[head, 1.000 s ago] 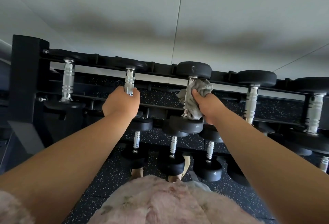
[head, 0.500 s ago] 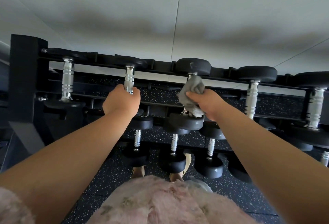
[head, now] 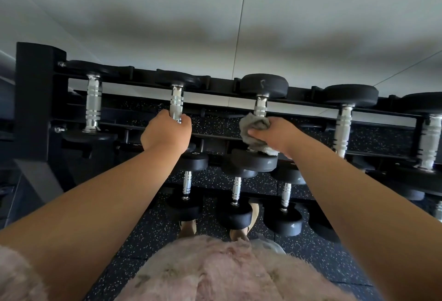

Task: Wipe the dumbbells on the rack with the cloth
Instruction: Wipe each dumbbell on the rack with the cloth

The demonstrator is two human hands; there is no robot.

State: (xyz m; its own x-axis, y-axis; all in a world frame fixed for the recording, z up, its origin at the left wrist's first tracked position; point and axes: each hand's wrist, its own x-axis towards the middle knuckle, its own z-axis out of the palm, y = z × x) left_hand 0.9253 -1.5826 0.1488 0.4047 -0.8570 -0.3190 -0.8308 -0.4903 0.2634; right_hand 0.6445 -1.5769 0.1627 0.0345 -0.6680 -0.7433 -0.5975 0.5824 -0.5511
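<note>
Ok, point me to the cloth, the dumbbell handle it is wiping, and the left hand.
cloth [head: 255, 130]: head view, on the grey bunched fabric just left of the right hand's fingers.
dumbbell handle [head: 260, 106]: head view, on the bare chrome above the cloth.
left hand [head: 166, 133]: head view, on the back of the hand.

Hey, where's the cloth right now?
In the head view the cloth sits right of centre, wrapped round the handle of the third top-row dumbbell from the left, gripped by the right hand.
</note>
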